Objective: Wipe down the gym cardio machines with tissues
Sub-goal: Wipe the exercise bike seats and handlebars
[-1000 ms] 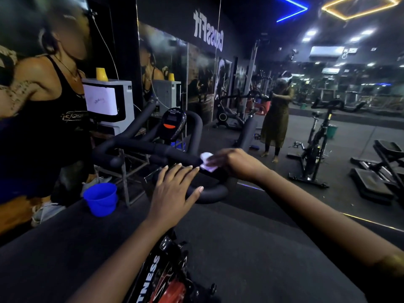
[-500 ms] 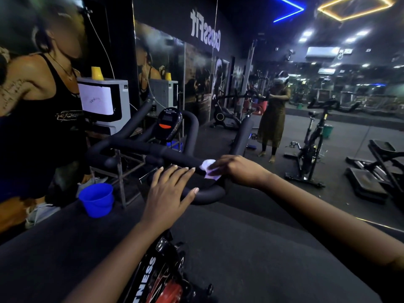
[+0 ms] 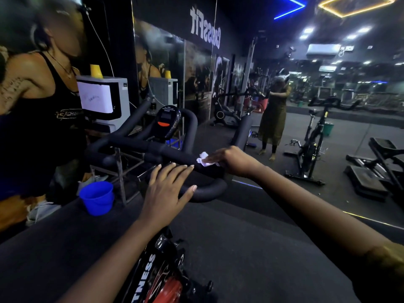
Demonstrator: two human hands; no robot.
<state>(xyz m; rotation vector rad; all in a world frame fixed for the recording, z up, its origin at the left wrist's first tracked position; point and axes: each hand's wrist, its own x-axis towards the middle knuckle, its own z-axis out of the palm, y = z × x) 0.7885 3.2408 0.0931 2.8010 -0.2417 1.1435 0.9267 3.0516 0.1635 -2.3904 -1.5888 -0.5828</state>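
Observation:
A black spin bike stands in front of me, its padded handlebar [image 3: 140, 147] running across the middle of the view with a small console [image 3: 167, 121] behind it. My right hand [image 3: 234, 159] presses a crumpled white tissue [image 3: 204, 159] onto the right part of the bar with straight fingers. My left hand [image 3: 168, 189] lies flat on the near curved end of the handlebar, fingers spread. The bike's red and black frame [image 3: 157, 278] shows below my arms.
A blue bucket [image 3: 97, 197] sits on the floor to the left, beside a metal stand. A mirror wall ahead reflects a person, another spin bike [image 3: 312, 147] and a step bench [image 3: 376, 169]. A white machine [image 3: 105, 101] with a yellow cup stands at the left wall.
My right hand has slid the tissue a little along the bar, and its fingers lie flatter. The left hand stays on the bar's end.

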